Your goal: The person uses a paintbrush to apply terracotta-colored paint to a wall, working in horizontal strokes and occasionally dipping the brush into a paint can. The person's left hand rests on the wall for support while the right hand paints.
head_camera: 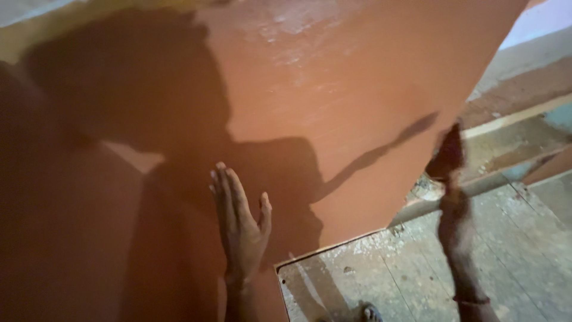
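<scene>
Landmark: large reddish-brown painted panel — a broad, flat, smooth surface filling most of the view, tilted, with its lower right corner ending above the floor.
Left hand: left hand is fully open, fingers straight and close together, thumb spread to the side. The palm lies flat against the panel face, low on it and left of its lower right corner. It grips nothing — contact is by pressure only.
Right hand: right hand is at the panel's right edge, fingers pointing up. It is dark and blurred; it appears to touch or clasp the edge, but how far it is closed cannot be told.
Right wrist: a thin band circles the forearm, well below the panel's right edge.
Panel surface: glossy patches near the top centre; a large shadow of a person covers the left half, and a thin arm-shaped shadow runs toward the right edge.
Floor: worn grey floor with pale specks, lying below and to the right of the panel's lower corner.
Frame piece: a pale strip with a greenish section lies beyond the panel's right edge, behind the right hand.
Upper left: a pale yellowish band borders the panel's top left.
</scene>
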